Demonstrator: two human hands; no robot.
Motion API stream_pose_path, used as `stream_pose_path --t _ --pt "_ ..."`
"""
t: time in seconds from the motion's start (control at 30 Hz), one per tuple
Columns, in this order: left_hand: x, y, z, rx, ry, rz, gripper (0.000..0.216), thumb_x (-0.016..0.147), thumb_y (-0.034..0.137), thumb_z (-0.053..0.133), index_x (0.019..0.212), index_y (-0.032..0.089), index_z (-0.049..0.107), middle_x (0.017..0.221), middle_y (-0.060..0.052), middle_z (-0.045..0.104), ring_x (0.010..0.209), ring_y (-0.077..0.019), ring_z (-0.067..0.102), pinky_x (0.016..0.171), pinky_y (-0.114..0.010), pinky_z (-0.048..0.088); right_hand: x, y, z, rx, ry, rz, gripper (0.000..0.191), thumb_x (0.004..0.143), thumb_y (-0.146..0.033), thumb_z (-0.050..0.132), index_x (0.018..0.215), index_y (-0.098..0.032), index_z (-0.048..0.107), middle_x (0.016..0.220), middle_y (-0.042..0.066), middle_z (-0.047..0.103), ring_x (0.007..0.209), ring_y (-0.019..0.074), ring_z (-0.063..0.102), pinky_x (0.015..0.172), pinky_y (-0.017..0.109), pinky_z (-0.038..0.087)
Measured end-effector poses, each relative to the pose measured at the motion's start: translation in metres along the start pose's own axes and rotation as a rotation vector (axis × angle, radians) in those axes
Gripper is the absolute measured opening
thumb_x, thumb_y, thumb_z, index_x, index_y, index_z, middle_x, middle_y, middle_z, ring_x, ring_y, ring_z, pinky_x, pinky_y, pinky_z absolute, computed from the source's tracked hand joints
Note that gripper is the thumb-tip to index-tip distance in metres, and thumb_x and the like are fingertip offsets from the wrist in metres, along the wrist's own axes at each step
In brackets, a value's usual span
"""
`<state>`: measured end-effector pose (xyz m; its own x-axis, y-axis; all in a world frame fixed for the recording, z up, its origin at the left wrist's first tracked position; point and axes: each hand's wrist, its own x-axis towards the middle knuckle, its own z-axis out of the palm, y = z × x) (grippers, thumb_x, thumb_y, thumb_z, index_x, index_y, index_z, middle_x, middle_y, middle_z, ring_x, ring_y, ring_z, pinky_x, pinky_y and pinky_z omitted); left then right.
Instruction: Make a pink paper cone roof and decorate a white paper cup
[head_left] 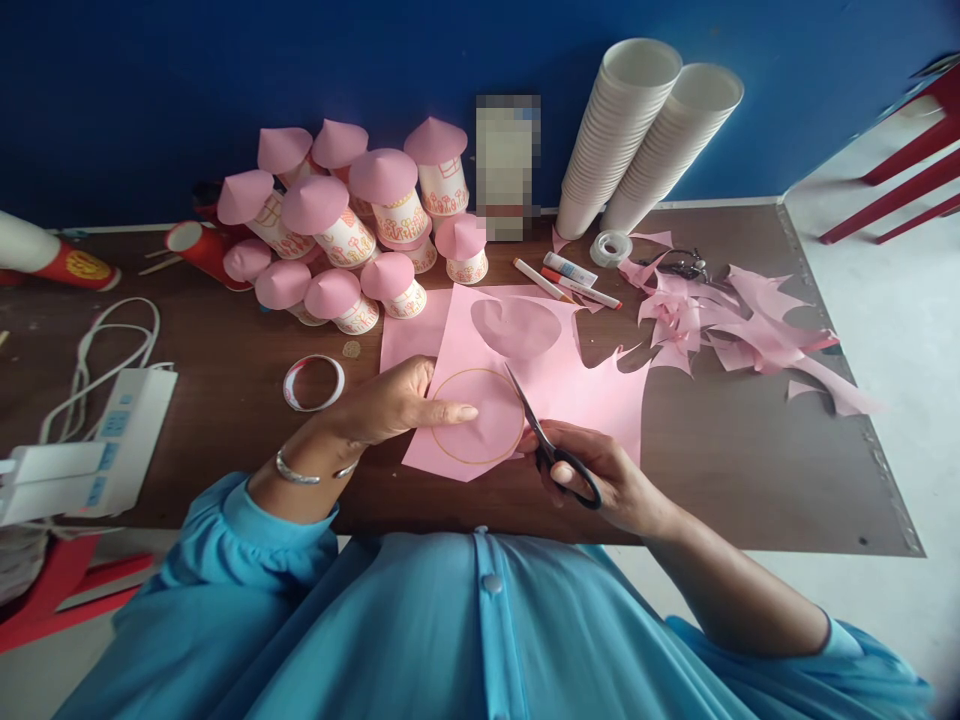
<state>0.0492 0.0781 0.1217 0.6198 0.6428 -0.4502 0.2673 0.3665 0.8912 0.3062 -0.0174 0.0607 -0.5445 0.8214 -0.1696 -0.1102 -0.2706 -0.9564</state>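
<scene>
My left hand (pixel 397 400) pinches the left side of a pink paper sheet (pixel 570 385), thumb on top, beside a circle (pixel 477 416) drawn on it in pencil. My right hand (pixel 600 478) grips black-handled scissors (pixel 541 432); their blades sit along the right edge of the drawn circle. A cut-out pink paper disc (pixel 517 326) lies on the sheet further back. The sheet rests on a brown table (pixel 735 450).
Several paper cups with pink cone tops (pixel 352 230) stand at the back. Two tilted stacks of white cups (pixel 645 130) lean on the blue wall. Pink scraps (pixel 735 325), tape rolls (pixel 313 382), pens (pixel 566 285) and a white power strip (pixel 112 440) lie around.
</scene>
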Motion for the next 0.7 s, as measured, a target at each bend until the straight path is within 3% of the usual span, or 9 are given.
stream_pose_path --t 0.23,0.53,0.7 --pt "-0.0001 0.0011 0.0004 -0.03 -0.014 -0.002 0.047 0.075 0.021 0.084 0.057 0.019 0.04 0.058 0.007 0.045 0.069 -0.0102 0.044 0.061 -0.019 0.041 -0.001 0.0021 -0.0001 -0.007 0.007 0.007 0.052 0.096 -0.065 0.063 0.109 -0.015 0.067 0.073 -0.001 0.055 0.059 0.0116 0.053 0.058 0.026 0.05" --pt "0.0009 -0.0016 -0.0013 -0.001 -0.024 -0.007 0.027 0.078 0.024 0.081 0.066 0.015 0.059 0.064 0.006 0.056 0.068 -0.0098 0.044 0.06 -0.019 0.039 -0.0004 0.002 0.0006 -0.004 0.008 -0.008 0.05 0.097 -0.064 0.062 0.108 -0.016 0.068 0.073 -0.002 0.054 0.058 0.0114 0.052 0.058 0.026 0.049" --pt "0.0 0.0001 -0.0006 -0.014 -0.005 0.0 0.036 0.076 0.021 0.082 0.06 0.016 0.05 0.062 0.007 0.05 0.064 -0.0079 0.038 0.055 -0.019 0.035 -0.0006 0.0025 0.0004 -0.004 0.011 -0.002 0.049 0.097 -0.063 0.062 0.108 -0.016 0.068 0.075 -0.001 0.054 0.058 0.0109 0.052 0.058 0.026 0.049"
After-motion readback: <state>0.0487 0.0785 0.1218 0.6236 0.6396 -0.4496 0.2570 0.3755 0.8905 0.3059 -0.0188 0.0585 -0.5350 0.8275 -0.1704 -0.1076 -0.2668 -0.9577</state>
